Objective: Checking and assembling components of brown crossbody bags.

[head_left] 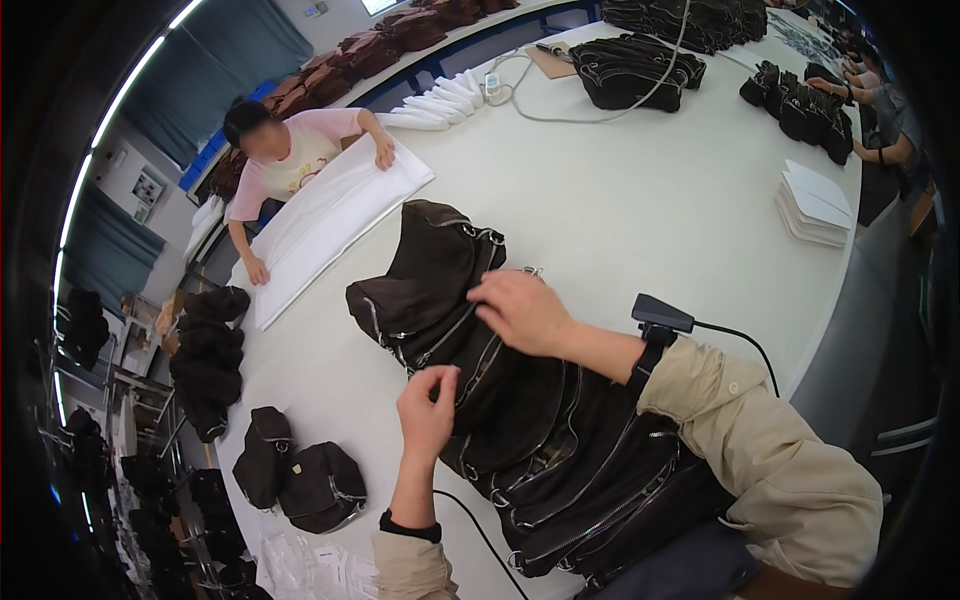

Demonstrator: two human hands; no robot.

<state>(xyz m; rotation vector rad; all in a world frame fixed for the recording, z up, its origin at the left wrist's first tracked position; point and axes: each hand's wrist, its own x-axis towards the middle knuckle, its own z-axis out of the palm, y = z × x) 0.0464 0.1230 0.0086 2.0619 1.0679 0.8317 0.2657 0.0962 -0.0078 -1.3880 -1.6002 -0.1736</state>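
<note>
A row of dark brown fabric bags (560, 420) with silver zips and metal rings lies overlapped on the white table in front of me. My right hand (525, 312) is over the upper part of the row, its fingers curled together at the edge of the farthest bag (430, 250). My left hand (428, 408) is closed in a pinch at the left side of the row, close to the zips. Whatever is between the fingers of either hand is too small or hidden to make out.
Two dark bags (320, 485) sit to the left, near clear plastic wrapping (315, 565). Across the table a co-worker spreads a white sheet (340, 235). A white paper stack (812, 205), more bags (640, 72) and a cable (600, 120) lie farther off.
</note>
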